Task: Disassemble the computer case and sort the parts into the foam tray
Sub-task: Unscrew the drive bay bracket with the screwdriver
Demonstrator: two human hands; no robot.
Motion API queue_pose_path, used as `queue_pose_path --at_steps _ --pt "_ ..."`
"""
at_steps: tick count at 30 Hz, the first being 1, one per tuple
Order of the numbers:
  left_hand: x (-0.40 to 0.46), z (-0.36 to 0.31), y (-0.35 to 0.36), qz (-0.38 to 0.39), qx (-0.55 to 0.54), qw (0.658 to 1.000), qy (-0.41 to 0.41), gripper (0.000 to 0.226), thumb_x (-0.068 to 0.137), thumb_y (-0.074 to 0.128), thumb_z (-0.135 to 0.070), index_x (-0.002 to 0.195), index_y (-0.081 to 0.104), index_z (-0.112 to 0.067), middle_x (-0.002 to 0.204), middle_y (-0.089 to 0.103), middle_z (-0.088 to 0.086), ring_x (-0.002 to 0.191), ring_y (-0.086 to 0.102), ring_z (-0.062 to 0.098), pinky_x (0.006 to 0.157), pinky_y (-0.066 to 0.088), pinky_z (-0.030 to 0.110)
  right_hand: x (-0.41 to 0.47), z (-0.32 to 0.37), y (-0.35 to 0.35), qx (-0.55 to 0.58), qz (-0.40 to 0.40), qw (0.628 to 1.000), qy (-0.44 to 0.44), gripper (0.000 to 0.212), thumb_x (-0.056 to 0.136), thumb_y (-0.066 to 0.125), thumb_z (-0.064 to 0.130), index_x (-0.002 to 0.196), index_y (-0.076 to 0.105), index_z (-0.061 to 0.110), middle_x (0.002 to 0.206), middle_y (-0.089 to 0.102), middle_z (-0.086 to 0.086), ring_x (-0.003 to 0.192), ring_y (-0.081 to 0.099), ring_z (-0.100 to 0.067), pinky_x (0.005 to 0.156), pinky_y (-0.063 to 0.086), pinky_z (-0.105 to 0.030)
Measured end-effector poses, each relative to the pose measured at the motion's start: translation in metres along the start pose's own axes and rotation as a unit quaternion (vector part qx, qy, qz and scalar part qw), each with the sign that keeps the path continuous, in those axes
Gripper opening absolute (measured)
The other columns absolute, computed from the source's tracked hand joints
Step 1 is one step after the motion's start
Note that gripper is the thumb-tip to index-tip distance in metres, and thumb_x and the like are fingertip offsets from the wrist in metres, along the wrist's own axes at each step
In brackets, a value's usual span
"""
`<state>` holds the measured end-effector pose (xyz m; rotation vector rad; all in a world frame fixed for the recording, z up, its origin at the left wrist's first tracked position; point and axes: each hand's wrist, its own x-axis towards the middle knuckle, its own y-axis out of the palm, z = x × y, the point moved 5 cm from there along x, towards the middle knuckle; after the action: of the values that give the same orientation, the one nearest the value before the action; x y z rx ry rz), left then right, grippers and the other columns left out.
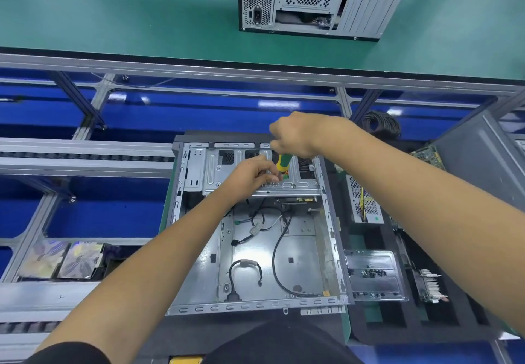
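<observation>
On the right, black foam tray (377, 332) with a perforated silver power supply (364, 201), a clear lidded box of dark screws (375, 274) and a circuit card (430, 285) in separate pockets. Just left, open grey metal computer case (255, 238) lying flat, loose black cables inside. Right hand (295, 136) gripping a green-and-yellow screwdriver (283, 163) upright over the drive cage (255, 176); left hand (252, 174) pinching at its tip.

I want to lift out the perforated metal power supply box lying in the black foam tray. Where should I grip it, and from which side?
Grip the perforated metal power supply box across its long side walls, coming from above: it lies flat in the black foam tray, probably leaving only its top reachable.
</observation>
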<state>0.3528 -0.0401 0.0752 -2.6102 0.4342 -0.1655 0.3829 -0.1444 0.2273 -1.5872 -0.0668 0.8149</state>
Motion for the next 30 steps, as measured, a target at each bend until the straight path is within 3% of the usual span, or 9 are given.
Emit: queue_pose_path --at_steps 3,9,13,15,18,21,24,26,30 --pt "0.000 0.006 0.000 -0.011 -0.006 1.000 -0.009 0.028 0.085 0.083 -0.022 0.077 0.064 -0.042 0.063 0.047 -0.015 0.057 0.041 0.006 0.055 0.034 0.017 -0.003 0.011 -0.001 -0.074 -0.002 0.995 -0.068 0.019 0.097 0.050 0.024 0.080 0.044 0.026 0.079 0.048 0.008 0.067 0.043 -0.012 0.056 0.030 -0.032" --pt "-0.001 0.006 0.001 -0.015 0.004 1.000 0.006 0.024 0.081 0.087 -0.031 0.084 0.068 -0.016 0.057 0.045 -0.023 0.053 0.035 0.004 0.050 0.026 0.016 -0.006 0.007 -0.001 0.003 -0.031 0.993 -0.111 0.021 0.080 0.064 0.013 0.087 0.064 0.033 0.085 0.052 0.011 0.073 0.048 -0.004 0.055 0.031 -0.030" --pt "-0.002 0.005 0.001 -0.017 0.018 1.000 0.013 0.022 0.081 0.087 -0.031 0.080 0.065 -0.025 0.061 0.047 -0.024 0.056 0.036 0.004 0.053 0.028 0.018 -0.005 -0.003 -0.001 -0.072 -0.073 0.993 -0.055 0.022 0.099 0.041 0.045 0.099 0.048 0.025 0.081 0.058 0.001 0.070 0.048 -0.016 0.056 0.027 -0.034" --pt "-0.001 0.005 0.001 -0.019 0.019 1.000 0.010 0.023 0.081 0.087 -0.032 0.080 0.065 -0.029 0.062 0.047 -0.023 0.056 0.036 0.005 0.053 0.027 0.019 -0.004 -0.005 0.000 -0.081 -0.078 0.992 -0.053 0.024 0.102 0.035 0.040 0.086 0.046 0.025 0.079 0.057 0.000 0.071 0.049 -0.021 0.056 0.025 -0.035" --pt "0.000 0.006 0.002 -0.020 0.023 0.999 0.010 0.026 0.078 0.089 -0.033 0.077 0.063 -0.032 0.062 0.048 -0.024 0.056 0.037 0.004 0.052 0.027 0.017 -0.007 -0.003 -0.003 -0.015 -0.056 0.995 -0.077 0.010 0.089 0.052 0.029 0.080 0.055 0.029 0.079 0.060 0.010 0.073 0.052 -0.012 0.057 0.027 -0.032" --pt "0.000 0.006 0.003 -0.022 0.030 0.999 0.013 0.029 0.076 0.090 -0.034 0.075 0.062 -0.039 0.065 0.051 -0.027 0.056 0.039 0.002 0.052 0.029 0.016 -0.009 -0.003 -0.002 0.042 -0.028 0.995 -0.089 0.030 0.077 0.058 0.013 0.088 0.070 0.037 0.085 0.052 0.015 0.079 0.051 -0.002 0.058 0.033 -0.030" --pt "0.002 0.009 0.004 -0.019 0.032 0.999 0.006 0.022 0.075 0.090 -0.036 0.080 0.069 -0.036 0.071 0.057 -0.024 0.059 0.042 0.001 0.053 0.034 0.020 -0.009 -0.004 0.002 0.001 -0.032 0.995 -0.090 0.017 0.084 0.062 0.038 0.100 0.058 0.036 0.088 0.051 0.012 0.081 0.052 -0.006 0.057 0.029 -0.032" --pt "0.002 0.006 0.003 -0.033 0.038 0.999 0.015 0.030 0.075 0.091 -0.034 0.073 0.063 -0.044 0.069 0.055 -0.029 0.058 0.043 0.001 0.053 0.033 0.015 -0.008 -0.004 0.000 -0.042 -0.078 0.993 -0.074 0.023 0.092 0.048 0.050 0.096 0.051 0.027 0.080 0.056 0.007 0.072 0.052 -0.016 0.055 0.025 -0.034" --pt "0.001 0.006 0.003 -0.033 0.035 0.999 0.020 0.033 0.074 0.092 -0.034 0.070 0.060 -0.042 0.067 0.051 -0.028 0.058 0.041 0.003 0.052 0.030 0.013 -0.006 -0.002 0.000 -0.001 -0.091 0.993 -0.082 0.013 0.092 0.048 0.031 0.081 0.050 0.026 0.074 0.060 0.008 0.071 0.051 -0.014 0.057 0.027 -0.033"
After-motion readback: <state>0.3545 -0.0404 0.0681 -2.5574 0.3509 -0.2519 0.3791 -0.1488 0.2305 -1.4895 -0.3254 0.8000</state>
